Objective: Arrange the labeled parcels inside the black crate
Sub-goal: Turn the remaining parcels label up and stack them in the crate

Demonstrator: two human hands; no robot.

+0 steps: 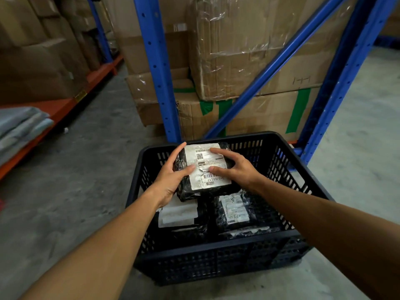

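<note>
A black perforated plastic crate stands on the concrete floor in front of me. Over its middle I hold a black-wrapped parcel with a white shipping label, label up. My left hand grips its left side, thumb on the label. My right hand rests on its right side, fingers spread over the label. Below it, inside the crate, lie two more labeled black parcels: one at the near left and one at the near right. The crate's far part is hidden behind the held parcel.
Blue rack uprights and a diagonal brace rise just behind the crate, with stacked cardboard boxes between them. An orange shelf beam with folded grey bags runs along the left. Concrete floor lies on both sides.
</note>
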